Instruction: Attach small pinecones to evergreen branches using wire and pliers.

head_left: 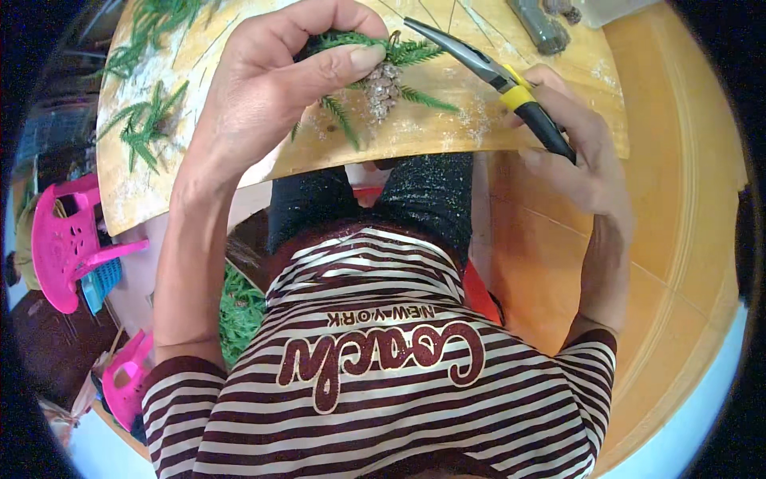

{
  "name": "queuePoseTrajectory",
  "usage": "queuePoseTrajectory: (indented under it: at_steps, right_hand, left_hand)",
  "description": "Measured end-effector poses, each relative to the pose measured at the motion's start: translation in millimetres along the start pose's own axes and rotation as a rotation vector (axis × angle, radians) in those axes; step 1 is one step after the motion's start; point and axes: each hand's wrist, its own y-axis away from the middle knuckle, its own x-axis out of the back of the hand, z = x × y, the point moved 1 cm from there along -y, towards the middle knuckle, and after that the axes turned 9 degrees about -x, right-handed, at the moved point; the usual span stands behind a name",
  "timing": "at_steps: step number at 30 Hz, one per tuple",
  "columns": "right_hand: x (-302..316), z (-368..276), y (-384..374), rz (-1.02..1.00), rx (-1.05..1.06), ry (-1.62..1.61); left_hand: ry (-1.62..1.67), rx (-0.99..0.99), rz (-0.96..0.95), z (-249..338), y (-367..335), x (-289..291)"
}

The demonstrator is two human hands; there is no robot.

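Note:
My left hand (299,68) pinches a green artificial fir sprig (339,120) between thumb and fingers above the table's near edge. A pine cone (382,92) dusted with white hangs among the sprig's needles, just below my thumb tip. At its top a small wire loop (394,37) shows. In my right hand (570,132) is a pair of long-nose pliers (499,78) with black and yellow handles. The pliers' jaws point up and left, close to the wire loop, and look closed; whether they touch it I cannot tell.
White flecks cover the wooden table (263,156). Another fir sprig (146,128) and more greenery (163,24) lie on its left, thin wires (479,24) at the back. A clear cylindrical container (538,28) is at the far right. Pink plastic chairs (60,243) stand at left; greenery (239,315) sits beside me.

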Motion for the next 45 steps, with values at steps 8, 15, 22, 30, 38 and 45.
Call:
queuePoseTrajectory:
  at_steps: [8,15,22,30,38,45]
  right_hand:
    - [11,-7,-9,-0.087,0.083,0.105]
    - [7,-12,-13,-0.050,0.248,0.164]
    - [2,-10,-10,-0.017,0.067,0.286]
    - [-9,-12,-10,0.009,-0.033,0.236]
    - [2,-24,-10,0.035,-0.025,0.014]
    - [1,-37,-16,-0.073,0.066,0.190]
  left_hand:
    - [0.093,-0.005,-0.071,-3,-3,7]
    - [0.118,-0.076,-0.091,-9,-3,11]
    - [0.164,0.030,-0.124,-6,0,10]
    - [0.104,0.058,-0.002,-6,4,7]
    - [0.165,0.003,0.017,-10,10,16]
    - [0.393,0.003,-0.114,-4,13,21]
